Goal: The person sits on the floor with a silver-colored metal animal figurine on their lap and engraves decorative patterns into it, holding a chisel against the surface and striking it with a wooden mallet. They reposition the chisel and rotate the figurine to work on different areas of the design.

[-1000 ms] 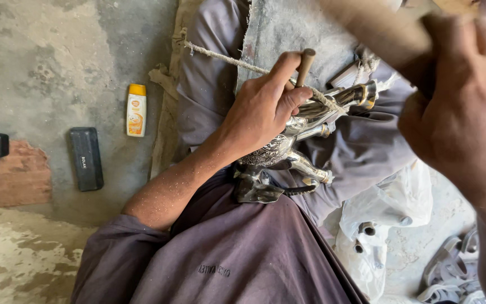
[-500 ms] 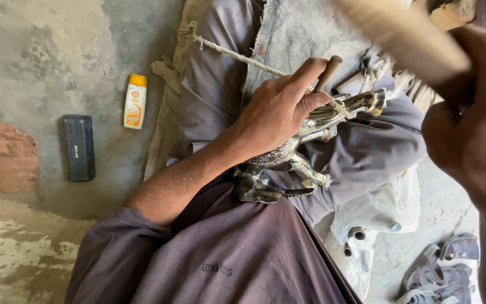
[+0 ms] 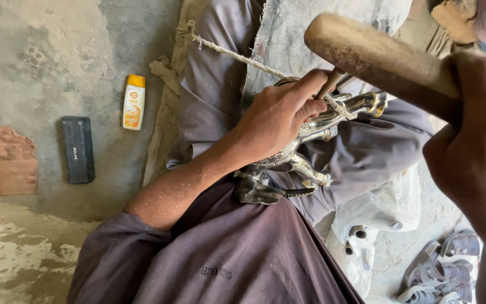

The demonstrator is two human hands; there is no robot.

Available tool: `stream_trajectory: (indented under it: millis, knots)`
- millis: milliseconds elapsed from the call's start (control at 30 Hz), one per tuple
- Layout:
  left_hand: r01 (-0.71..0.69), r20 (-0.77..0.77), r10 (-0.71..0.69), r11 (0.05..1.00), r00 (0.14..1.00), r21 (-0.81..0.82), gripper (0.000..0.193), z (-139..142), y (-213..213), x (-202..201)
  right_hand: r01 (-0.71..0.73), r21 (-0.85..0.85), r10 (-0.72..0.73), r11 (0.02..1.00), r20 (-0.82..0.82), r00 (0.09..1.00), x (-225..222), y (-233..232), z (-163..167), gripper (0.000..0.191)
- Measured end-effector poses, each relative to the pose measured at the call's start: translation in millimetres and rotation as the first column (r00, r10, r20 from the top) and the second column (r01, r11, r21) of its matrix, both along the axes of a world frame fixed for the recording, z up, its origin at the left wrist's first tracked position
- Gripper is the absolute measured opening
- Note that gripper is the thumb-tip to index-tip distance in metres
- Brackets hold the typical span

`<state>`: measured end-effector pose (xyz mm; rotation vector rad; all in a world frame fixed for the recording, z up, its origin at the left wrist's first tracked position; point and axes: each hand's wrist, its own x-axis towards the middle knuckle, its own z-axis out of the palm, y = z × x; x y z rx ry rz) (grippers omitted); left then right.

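Your left hand point(image 3: 277, 121) is closed around a short punch point(image 3: 331, 84), pinning its tip against the silvery metal horse figurine point(image 3: 305, 152) that lies across your lap, while your right hand point(image 3: 473, 152) is clenched on the handle of a wooden mallet point(image 3: 378, 56) raised above it. To do this well, I'd judge, keep the punch steady and square to the metal, brace the figurine firmly against your thigh so it cannot roll, and keep your knuckles low, clear of the mallet's face. A rope point(image 3: 237, 56) crosses the lap beside your fingers; a yellow-capped bottle point(image 3: 133, 102) and a black bar-shaped block point(image 3: 77, 149) lie well apart on the concrete floor point(image 3: 35, 62).
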<state>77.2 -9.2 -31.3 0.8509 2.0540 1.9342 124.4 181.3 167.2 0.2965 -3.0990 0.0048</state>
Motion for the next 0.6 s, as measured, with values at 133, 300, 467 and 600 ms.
stream_trajectory:
  millis: [133, 300, 467, 600]
  knots:
    - [-0.060, -0.033, 0.060, 0.998, 0.998, -0.017, 0.024, 0, 1, 4, 0.070, -0.045, -0.067, 0.997, 0.052, 0.996, 1, -6, 8, 0.054]
    - [-0.061, -0.072, 0.057, 0.997, 0.996, -0.057, 0.028, 2, 0, 7, 0.047, 0.002, -0.047, 0.999, 0.009, 0.999, 3, -16, 7, 0.055]
    - [-0.120, -0.069, 0.128, 0.986, 0.989, 0.114, 0.028, 3, -6, 15, -0.042, -0.026, 0.041, 0.999, -0.052, 0.998, 7, -22, 12, 0.055]
    - [-0.130, -0.094, 0.135, 0.990, 0.986, 0.060, 0.029, 4, -5, 18, -0.053, -0.046, 0.050, 0.998, -0.056, 0.997, 9, -27, 15, 0.058]
